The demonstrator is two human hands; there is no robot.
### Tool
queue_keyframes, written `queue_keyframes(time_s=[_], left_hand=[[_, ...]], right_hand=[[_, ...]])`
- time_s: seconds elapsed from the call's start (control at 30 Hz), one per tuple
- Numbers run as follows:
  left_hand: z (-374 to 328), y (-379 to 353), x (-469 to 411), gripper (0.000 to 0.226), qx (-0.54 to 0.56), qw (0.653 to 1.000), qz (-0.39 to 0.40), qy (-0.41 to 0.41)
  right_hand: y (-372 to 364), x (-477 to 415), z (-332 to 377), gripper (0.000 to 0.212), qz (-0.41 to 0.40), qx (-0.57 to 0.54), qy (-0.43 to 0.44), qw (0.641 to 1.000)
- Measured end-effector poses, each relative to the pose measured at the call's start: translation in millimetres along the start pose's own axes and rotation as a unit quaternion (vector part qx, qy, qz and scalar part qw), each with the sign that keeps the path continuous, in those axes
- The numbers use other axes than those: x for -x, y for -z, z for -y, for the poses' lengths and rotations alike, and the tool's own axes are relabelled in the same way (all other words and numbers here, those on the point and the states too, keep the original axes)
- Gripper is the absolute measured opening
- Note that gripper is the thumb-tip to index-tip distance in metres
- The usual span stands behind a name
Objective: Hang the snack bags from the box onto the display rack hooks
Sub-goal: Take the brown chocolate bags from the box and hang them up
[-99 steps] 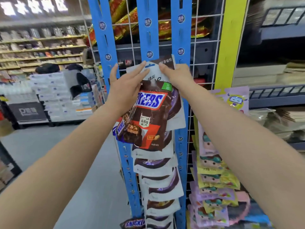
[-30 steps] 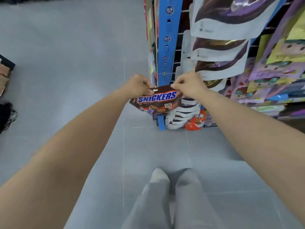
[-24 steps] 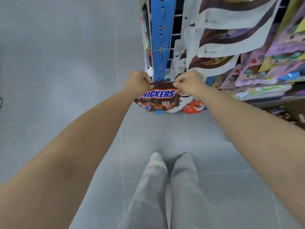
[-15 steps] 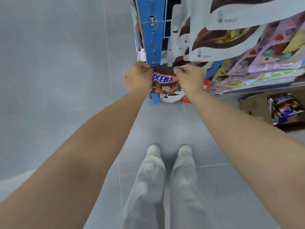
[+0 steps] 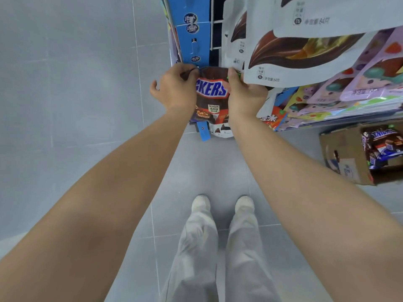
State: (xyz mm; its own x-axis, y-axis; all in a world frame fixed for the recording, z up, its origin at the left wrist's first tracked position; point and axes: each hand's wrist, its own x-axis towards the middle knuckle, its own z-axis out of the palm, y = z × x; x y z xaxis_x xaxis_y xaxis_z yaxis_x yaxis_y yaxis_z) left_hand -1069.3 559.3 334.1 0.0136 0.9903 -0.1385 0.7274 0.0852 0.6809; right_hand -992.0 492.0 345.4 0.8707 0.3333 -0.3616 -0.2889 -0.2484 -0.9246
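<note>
Snack bag [image 5: 211,92], dark brown with a blue name on it, is held up against the low end of the blue strip [image 5: 193,38] on the rack. The left hand [image 5: 175,90] pinches its top left corner and the right hand [image 5: 245,95] pinches its top right corner. I cannot tell if it is on a hook. Just beside it on the right hang white bags [image 5: 305,55], then purple bags [image 5: 370,83]. Far right, a cardboard box [image 5: 344,158] stands on the grey floor [image 5: 65,94] with more brown bags [image 5: 383,140] inside
</note>
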Motion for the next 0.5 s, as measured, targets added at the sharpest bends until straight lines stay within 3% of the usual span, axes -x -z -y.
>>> queue_keyframes(time_s=[0.1,0.2,0.27,0.4,0.5], left_hand=[[-8,-2,2,0.016,0.042,0.995,0.018,0.093],[-18,1,-3,0.014,0.176,0.961,0.049,0.208],[-21,2,-7,0.013,0.2,0.946,0.05,0.249],[-23,4,-8,0.015,0.174,0.951,0.041,0.251],[-14,4,-3,0.022,0.086,0.971,0.053,0.217]], right_hand=[[-8,0,-3,0.023,-0.037,-0.019,-0.013,0.999],[-15,1,-3,0.019,-0.043,-0.032,-0.048,0.997],[-16,0,-2,0.014,-0.024,-0.042,-0.053,0.997],[-17,-4,1,0.028,0.036,0.016,-0.08,0.996],[-15,-9,-3,0.034,0.068,0.017,-0.112,0.991]])
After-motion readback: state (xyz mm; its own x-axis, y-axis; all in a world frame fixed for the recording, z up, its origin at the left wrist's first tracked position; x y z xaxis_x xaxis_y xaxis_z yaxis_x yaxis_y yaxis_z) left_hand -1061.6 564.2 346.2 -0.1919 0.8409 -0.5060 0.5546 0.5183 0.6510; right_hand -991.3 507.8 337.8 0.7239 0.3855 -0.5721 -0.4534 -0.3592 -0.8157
